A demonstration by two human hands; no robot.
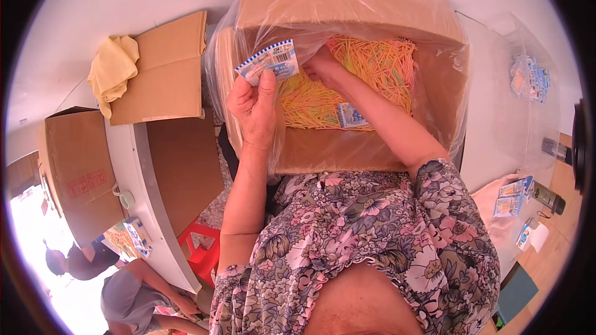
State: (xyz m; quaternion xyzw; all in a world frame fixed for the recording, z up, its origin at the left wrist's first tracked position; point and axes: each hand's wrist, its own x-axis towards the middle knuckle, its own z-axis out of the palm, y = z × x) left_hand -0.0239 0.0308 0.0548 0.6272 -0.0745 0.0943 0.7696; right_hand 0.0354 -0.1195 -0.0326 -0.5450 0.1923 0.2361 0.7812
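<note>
I am holding a small flat packet with a blue-and-white checked edge and a white label (pixel 268 61) up in front of me, pinching it between the thumb and fingers of my left hand (pixel 253 107), which is closed on its lower edge. The packet is hanging just above the near left corner of a large brown cardboard box lined with a clear plastic bag (pixel 347 12).

My right hand (pixel 323 67) is reaching down into that box, just to the right of the packet, with its fingers curled into a heap of thin yellow, orange and pale green sticks (pixel 372 68); I cannot tell whether it is gripping any of them. Another small blue-and-white packet (pixel 351 115) is lying on the sticks just below my right forearm.

To the left of my left hand, a flattened piece of brown cardboard (pixel 166 68) is lying with a crumpled yellow cloth (pixel 113 69) on its far left edge. Lower left, a second brown cardboard box (pixel 77 174) is standing beside a white table (pixel 127 155), with a red plastic stool (pixel 202 251) under it. Two other people (pixel 124 285) are bending over at the bottom left. Well off to the right of my right arm, more blue-and-white packets (pixel 513 197) are lying on a pale cloth.
</note>
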